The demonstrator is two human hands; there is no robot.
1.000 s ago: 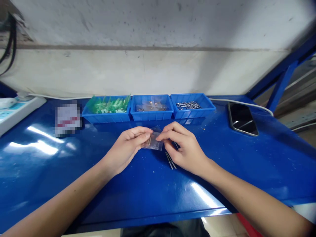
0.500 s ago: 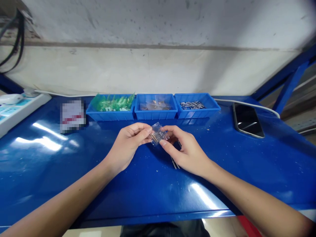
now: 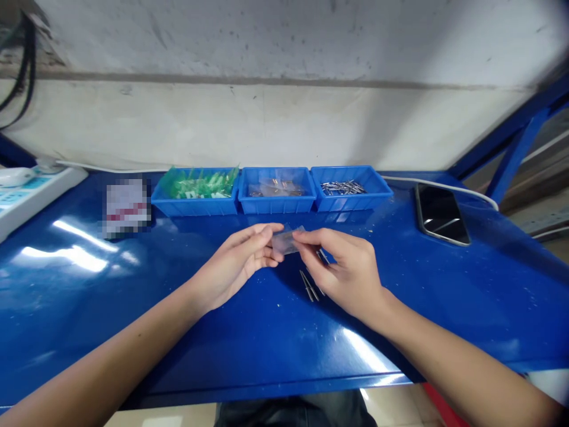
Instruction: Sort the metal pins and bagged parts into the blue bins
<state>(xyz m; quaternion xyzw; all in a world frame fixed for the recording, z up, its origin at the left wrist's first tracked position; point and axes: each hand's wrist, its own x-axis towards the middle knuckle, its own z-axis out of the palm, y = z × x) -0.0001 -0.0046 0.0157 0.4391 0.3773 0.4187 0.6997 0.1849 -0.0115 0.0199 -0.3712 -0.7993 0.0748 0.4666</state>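
A small clear plastic bag (image 3: 284,242) is stretched between my two hands above the blue table. My left hand (image 3: 242,258) pinches its left side between thumb and fingers. The right side of the bag is gripped by my right hand (image 3: 340,264), thumb and index finger together. What the bag contains is too blurred to make out. Several thin metal pins (image 3: 309,287) lie on the table, partly hidden under my right hand.
Along the wall stand three blue bins: one with green bags (image 3: 194,207), one with clear bags (image 3: 278,205), one with metal pins (image 3: 351,204). A phone (image 3: 442,213) lies right; a power strip (image 3: 44,193) and a blurred-out packet (image 3: 127,204) are left.
The bag has turned between my fingers, and the brownish pieces seen in it before no longer show clearly. My right fingers have closed at its upper right edge. More of the loose pins is visible.
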